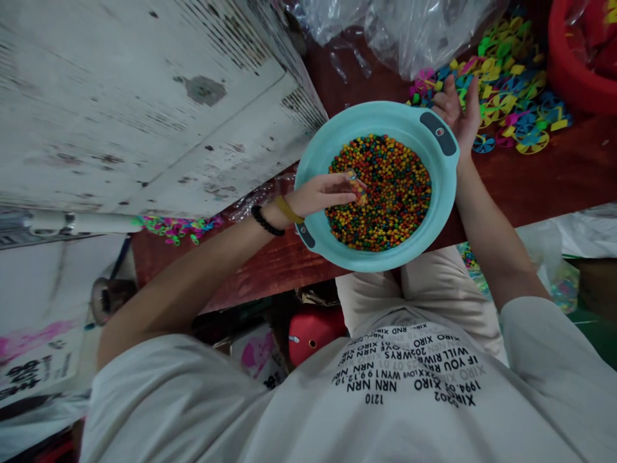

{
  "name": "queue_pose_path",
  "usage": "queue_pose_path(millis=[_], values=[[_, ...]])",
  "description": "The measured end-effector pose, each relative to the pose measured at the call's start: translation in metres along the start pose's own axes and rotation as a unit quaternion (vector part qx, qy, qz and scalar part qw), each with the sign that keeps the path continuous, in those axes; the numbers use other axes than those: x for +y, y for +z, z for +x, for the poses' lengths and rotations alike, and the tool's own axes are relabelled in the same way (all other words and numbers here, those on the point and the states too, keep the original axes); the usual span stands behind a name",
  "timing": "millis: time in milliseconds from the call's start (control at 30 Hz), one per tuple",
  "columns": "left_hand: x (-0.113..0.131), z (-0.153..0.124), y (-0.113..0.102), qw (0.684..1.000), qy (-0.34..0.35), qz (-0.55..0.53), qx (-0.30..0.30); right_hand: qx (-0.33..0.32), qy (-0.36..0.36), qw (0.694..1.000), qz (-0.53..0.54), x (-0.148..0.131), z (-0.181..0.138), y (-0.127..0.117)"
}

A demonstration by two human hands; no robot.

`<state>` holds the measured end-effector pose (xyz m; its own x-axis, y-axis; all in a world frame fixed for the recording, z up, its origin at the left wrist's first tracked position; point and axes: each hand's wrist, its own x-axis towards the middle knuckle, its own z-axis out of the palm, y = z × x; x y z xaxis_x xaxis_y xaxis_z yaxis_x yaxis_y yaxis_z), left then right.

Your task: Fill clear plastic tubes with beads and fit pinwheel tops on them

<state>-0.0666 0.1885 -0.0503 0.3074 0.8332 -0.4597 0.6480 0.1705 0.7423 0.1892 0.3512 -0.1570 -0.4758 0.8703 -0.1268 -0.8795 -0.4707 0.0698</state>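
A light blue plastic basin [378, 258] with grey handle patches holds a layer of small round balls [385, 193] in mixed colours. My left hand [332, 193] reaches over the near-left rim, its fingers closed on a small clear piece with coloured balls showing in it [357, 188], just above the balls. Beyond the basin's right handle, my right hand [460, 119] has its fingers apart and partly curled, with nothing visible in them. It is close to a heap of bright plastic pieces [511, 96], some ring-shaped like little propellers.
Clear plastic bags [414, 32] lie at the back of the dark red table [506, 183]. A red tub [569, 71] stands at the far right. To the left rises a worn white panel [144, 96], with small colourful pieces [178, 228] by its lower edge.
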Motion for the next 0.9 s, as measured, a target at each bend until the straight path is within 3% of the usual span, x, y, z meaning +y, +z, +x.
queue_pose_path(millis=[233, 333, 433, 533, 600, 700, 767, 833, 900], values=[[-0.011, 0.002, -0.018, 0.983, -0.134, 0.018, 0.126, -0.014, -0.012, 1.000, -0.023, -0.002, 0.004, -0.008], [-0.012, 0.005, -0.019, 0.976, -0.179, 0.029, 0.124, -0.033, -0.015, 0.998, -0.049, -0.003, 0.005, -0.011], [-0.007, 0.009, -0.017, 0.974, -0.197, -0.053, 0.096, -0.057, -0.036, 0.986, -0.153, -0.005, 0.006, -0.013], [-0.002, 0.011, -0.016, 0.961, -0.211, -0.149, 0.097, -0.074, -0.064, 0.955, -0.281, -0.008, 0.004, -0.011], [-0.001, 0.010, -0.016, 0.947, -0.255, -0.174, 0.084, -0.077, -0.075, 0.928, -0.358, -0.010, 0.002, -0.008], [-0.002, 0.010, -0.015, 0.916, -0.362, -0.171, -0.016, -0.055, -0.093, 0.872, -0.478, -0.013, -0.001, -0.002], [-0.003, 0.014, -0.009, 0.903, -0.393, -0.165, -0.063, -0.038, -0.099, 0.839, -0.534, -0.014, -0.004, 0.001], [-0.004, 0.023, 0.000, 0.916, -0.374, -0.140, -0.033, -0.033, -0.102, 0.811, -0.575, -0.015, -0.005, 0.004], [-0.006, 0.034, 0.011, 0.935, -0.339, -0.095, 0.038, -0.028, -0.108, 0.796, -0.595, -0.014, -0.006, 0.005]])
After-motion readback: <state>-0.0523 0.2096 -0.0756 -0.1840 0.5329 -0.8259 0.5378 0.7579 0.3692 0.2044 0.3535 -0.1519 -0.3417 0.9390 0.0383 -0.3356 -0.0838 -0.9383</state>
